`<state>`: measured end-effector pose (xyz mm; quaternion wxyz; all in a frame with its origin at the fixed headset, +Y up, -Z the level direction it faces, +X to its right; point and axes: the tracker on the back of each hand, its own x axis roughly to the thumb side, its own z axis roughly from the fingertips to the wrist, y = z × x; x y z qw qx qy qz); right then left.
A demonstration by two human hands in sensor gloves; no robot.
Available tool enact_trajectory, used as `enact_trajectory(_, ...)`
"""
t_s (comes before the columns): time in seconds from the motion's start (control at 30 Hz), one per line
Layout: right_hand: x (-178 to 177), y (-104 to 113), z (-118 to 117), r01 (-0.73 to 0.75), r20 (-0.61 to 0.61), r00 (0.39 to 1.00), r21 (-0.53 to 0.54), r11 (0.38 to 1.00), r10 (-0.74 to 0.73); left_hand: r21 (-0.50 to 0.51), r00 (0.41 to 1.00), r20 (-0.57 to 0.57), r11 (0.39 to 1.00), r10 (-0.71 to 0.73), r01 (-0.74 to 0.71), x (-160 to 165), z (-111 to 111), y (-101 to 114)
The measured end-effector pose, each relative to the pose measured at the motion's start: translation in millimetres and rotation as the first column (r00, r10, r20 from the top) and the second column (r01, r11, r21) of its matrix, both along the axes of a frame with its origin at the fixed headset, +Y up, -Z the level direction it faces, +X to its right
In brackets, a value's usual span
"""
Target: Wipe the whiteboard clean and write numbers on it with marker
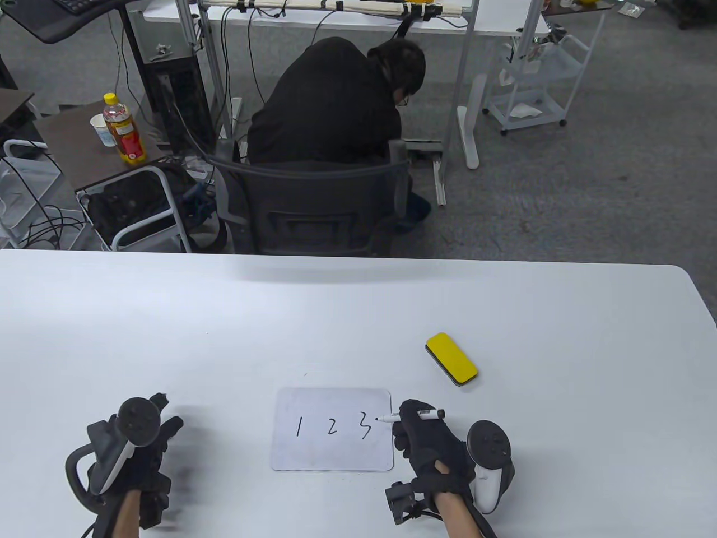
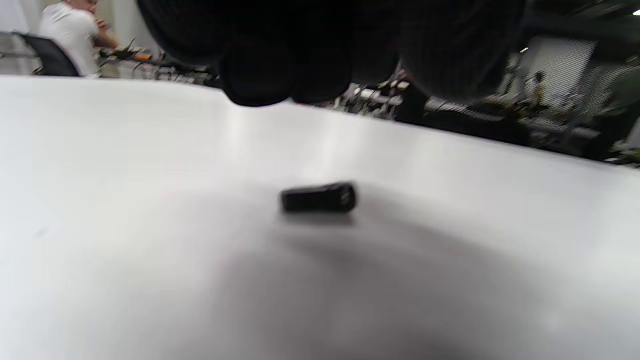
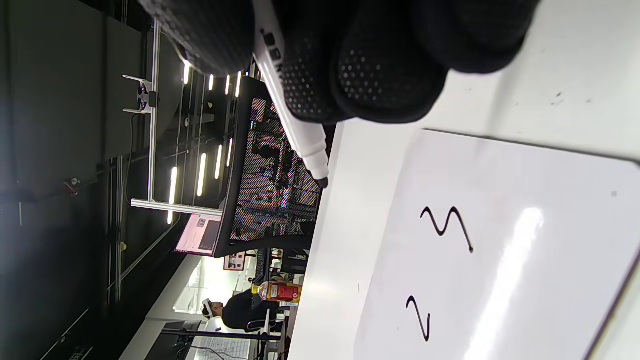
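Note:
A small whiteboard [image 1: 333, 448] lies flat near the table's front edge, with "1 2 3" written on it in black. My right hand [image 1: 417, 434] is at the board's right edge and pinches an uncapped white marker [image 1: 411, 415]. Its tip points left, just right of the "3". The right wrist view shows the fingers [image 3: 380, 75] wrapped round the marker [image 3: 295, 125], the tip hovering beyond the whiteboard [image 3: 525, 280]. My left hand [image 1: 148, 443] is over the table, left of the board, and holds nothing. Below its fingers [image 2: 310, 55] lies the black marker cap [image 2: 318, 197].
A yellow eraser [image 1: 451, 358] with a black base lies behind and to the right of the board. Beyond the table's far edge a person in black sits in a mesh chair [image 1: 308, 210]. A side table with a bottle [image 1: 124, 130] stands at the far left.

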<state>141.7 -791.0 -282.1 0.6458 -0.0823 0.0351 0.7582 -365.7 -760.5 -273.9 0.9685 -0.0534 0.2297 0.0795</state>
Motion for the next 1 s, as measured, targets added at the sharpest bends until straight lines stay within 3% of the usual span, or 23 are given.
enact_trajectory(0.1, 0.3, -0.2, 0.1, 0.015, -0.008, 1.000, -0.002, 1.000, -0.015, -0.151, 0.999, -0.050, 0.988, 0.012, -0.019, -7.6, -4.9, -17.1)
enact_trajectory(0.17, 0.5, -0.2, 0.0, 0.024, -0.010, 1.000, -0.003, 1.000, -0.024, -0.185, 0.998, -0.067, 0.982, 0.013, -0.025, -7.7, -7.1, -24.5)
enact_trajectory(0.47, -2.0, 0.3, 1.3, 0.045, -0.036, 0.998, -0.019, 0.999, -0.046, -0.225, 0.997, -0.053, 0.973, -0.058, 0.045, 2.6, -11.7, -27.9)
enact_trajectory(0.63, -8.5, 0.6, 2.6, 0.033, -0.072, 0.997, -0.026, 0.999, -0.034, -0.204, 0.999, 0.000, 0.978, -0.051, 0.049, 9.2, -9.9, -25.5)
enact_trajectory(0.73, -14.5, -0.9, 4.7, 0.083, -0.109, 0.990, -0.067, 0.994, -0.090, -0.084, 0.996, 0.056, 0.994, 0.073, -0.068, 23.2, -7.6, -16.3)
enact_trajectory(1.0, -30.2, -0.8, 9.7, 0.151, -0.190, 0.967, -0.101, 0.983, -0.168, 0.098, 0.920, 0.347, 0.969, 0.181, -0.228, 81.3, 4.7, 13.1)
